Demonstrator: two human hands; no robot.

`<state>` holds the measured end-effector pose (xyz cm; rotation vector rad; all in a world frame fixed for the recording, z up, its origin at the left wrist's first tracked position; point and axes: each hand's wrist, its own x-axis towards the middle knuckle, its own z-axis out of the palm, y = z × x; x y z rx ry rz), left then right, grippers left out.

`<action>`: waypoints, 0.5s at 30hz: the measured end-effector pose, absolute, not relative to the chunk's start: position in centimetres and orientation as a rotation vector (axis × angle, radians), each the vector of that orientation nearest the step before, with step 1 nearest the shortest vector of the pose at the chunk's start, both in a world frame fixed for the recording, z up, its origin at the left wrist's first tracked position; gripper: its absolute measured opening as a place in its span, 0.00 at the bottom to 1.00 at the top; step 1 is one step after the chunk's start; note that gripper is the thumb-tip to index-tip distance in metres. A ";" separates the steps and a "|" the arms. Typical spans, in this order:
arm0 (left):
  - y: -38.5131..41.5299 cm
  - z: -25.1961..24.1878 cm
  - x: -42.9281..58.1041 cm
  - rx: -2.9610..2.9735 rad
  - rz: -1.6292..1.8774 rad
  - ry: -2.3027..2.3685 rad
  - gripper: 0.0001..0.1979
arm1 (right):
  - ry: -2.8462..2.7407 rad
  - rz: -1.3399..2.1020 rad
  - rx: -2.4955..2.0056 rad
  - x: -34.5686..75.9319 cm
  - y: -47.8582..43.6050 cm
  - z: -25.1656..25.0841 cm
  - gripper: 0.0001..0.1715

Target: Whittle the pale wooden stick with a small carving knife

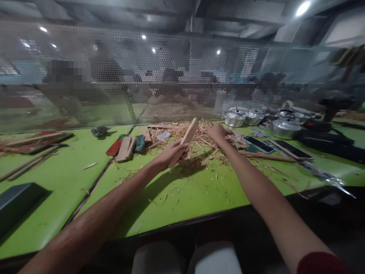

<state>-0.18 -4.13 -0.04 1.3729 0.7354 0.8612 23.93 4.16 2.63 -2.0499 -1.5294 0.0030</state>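
My left hand (173, 152) is closed around the lower end of a pale wooden stick (188, 134), which tilts up and to the right above the green table (182, 190). My right hand (217, 133) reaches further out over a heap of wood shavings (196, 142); its fingers are curled, and what they hold, if anything, is hidden. Both forearms stretch out from the near edge of the table.
Wooden blocks (125, 147) lie left of the shavings. Metal pots (245, 117) and two phones (259, 144) sit at the right, near a long thin stick (268, 156). Planks (31, 140) lie far left, a dark box (17, 201) near left. Perforated mesh (171, 76) backs the table.
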 end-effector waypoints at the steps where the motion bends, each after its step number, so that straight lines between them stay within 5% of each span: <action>1: -3.8 -0.3 -0.2 1.353 0.927 0.805 0.12 | -1.535 0.058 -1.986 23.3 4.3 2.7 0.17; 5: -2.9 -0.8 -0.3 1.334 1.076 1.013 0.16 | -1.656 0.371 -1.696 20.2 3.8 2.7 0.13; 10: -2.4 -1.1 -0.3 1.235 1.123 0.878 0.10 | -1.717 0.717 -1.500 18.2 2.5 2.3 0.21; 15: -2.6 -0.9 -0.5 1.217 1.083 0.733 0.15 | -2.002 0.074 -1.610 17.9 1.5 2.9 0.20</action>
